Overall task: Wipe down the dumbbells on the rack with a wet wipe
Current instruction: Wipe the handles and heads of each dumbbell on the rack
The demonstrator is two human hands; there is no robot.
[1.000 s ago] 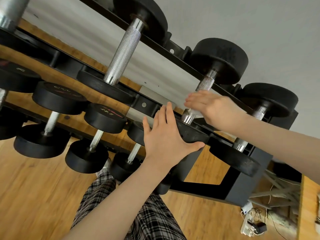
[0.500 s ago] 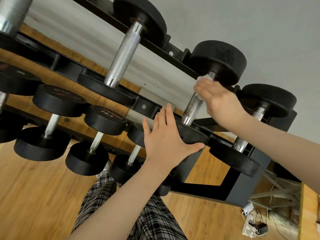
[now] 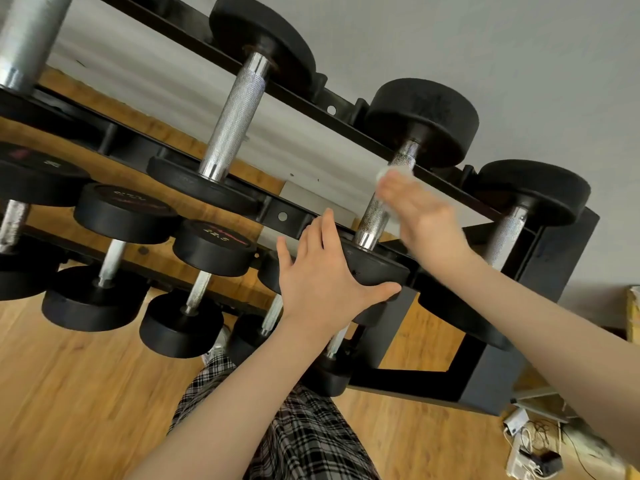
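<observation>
A black rack [image 3: 540,258] carries black dumbbells on two tiers. My left hand [image 3: 325,282] lies flat, fingers straight, on the near head of the second top-tier dumbbell from the right [image 3: 374,216], thumb under the head's edge. My right hand [image 3: 420,216] holds a white wet wipe [image 3: 389,173] against the middle of that dumbbell's knurled chrome handle; the hand is blurred by motion. The far head [image 3: 422,119] stands against the wall. Another top-tier dumbbell [image 3: 239,116] lies to the left, and one more [image 3: 512,216] to the right.
Smaller dumbbells [image 3: 114,251] fill the lower tier at left. Wooden floor lies below. My plaid-clad leg [image 3: 294,431] is under the rack's front. A power strip with cables [image 3: 523,452] sits on the floor at lower right. A grey wall rises behind the rack.
My right hand slid with the wipe up the handle from its near end towards the far head, then back down to mid-handle. My left hand stayed on the near head.
</observation>
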